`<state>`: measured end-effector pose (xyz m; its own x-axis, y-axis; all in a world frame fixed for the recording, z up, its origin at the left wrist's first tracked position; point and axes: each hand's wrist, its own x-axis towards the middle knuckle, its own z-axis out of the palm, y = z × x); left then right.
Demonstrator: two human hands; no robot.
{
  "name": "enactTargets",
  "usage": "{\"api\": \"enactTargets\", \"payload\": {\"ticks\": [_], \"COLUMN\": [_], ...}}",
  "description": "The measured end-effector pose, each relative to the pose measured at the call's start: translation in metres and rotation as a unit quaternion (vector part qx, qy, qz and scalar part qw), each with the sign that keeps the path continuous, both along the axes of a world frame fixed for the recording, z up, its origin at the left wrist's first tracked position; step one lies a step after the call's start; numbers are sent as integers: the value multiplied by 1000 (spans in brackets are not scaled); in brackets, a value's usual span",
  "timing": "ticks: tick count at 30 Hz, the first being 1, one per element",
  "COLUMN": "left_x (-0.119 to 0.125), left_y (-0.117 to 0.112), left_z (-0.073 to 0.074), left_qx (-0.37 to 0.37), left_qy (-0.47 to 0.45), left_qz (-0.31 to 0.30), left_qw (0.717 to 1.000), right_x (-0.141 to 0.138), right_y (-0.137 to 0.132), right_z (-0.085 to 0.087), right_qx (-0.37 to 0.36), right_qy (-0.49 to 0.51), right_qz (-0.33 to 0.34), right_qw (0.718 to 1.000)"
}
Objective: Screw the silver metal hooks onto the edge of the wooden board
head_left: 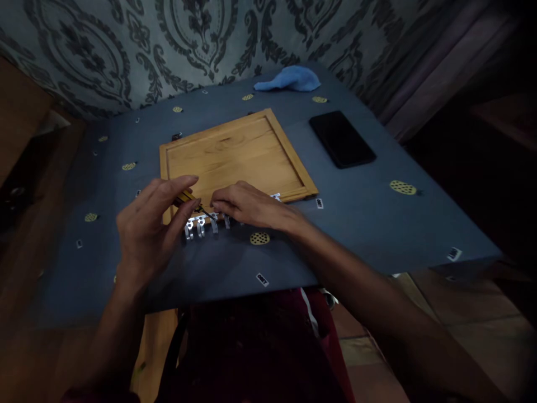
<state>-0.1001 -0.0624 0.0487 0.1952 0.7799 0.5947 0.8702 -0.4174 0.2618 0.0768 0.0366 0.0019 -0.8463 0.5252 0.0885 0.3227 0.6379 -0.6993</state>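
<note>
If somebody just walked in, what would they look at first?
Probably the wooden framed panel in the middle of the tablecloth, with shiny metal hooks along its near edge. There, the left hand holds a yellow-handled screwdriver. The bright blue cloth stands out too, near the tablecloth's far edge.

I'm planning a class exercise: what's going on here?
The person's left hand holds a yellow-handled tool, apparently a screwdriver, angled down to a row of shiny metal hooks along the near edge of a rectangular brown wooden panel. The right hand rests at that edge; whether it grips anything is unclear. The panel lies on a blue-grey patterned tablecloth, with a black rectangular phone to its right and a crumpled blue cloth beyond.
</note>
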Motion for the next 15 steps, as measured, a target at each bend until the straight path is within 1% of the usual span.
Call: {"api": "enactTargets", "payload": {"ticks": [5, 9, 15], "left_x": [-1, -1, -2], "left_y": [2, 2, 3], "left_z": [1, 2, 3], "left_qx": [-10, -19, -28], "left_qy": [-2, 7, -3], "left_qz": [-3, -9, -24], "left_qw": [1000, 1000, 999], "right_x": [0, 0, 0], "right_y": [0, 0, -1], "right_z": [2, 1, 0], "right_qx": [-16, -15, -16], "right_qy": [-10, -6, -5], "right_qz": [-3, -1, 0], "right_qw": [1000, 1000, 1000]}}
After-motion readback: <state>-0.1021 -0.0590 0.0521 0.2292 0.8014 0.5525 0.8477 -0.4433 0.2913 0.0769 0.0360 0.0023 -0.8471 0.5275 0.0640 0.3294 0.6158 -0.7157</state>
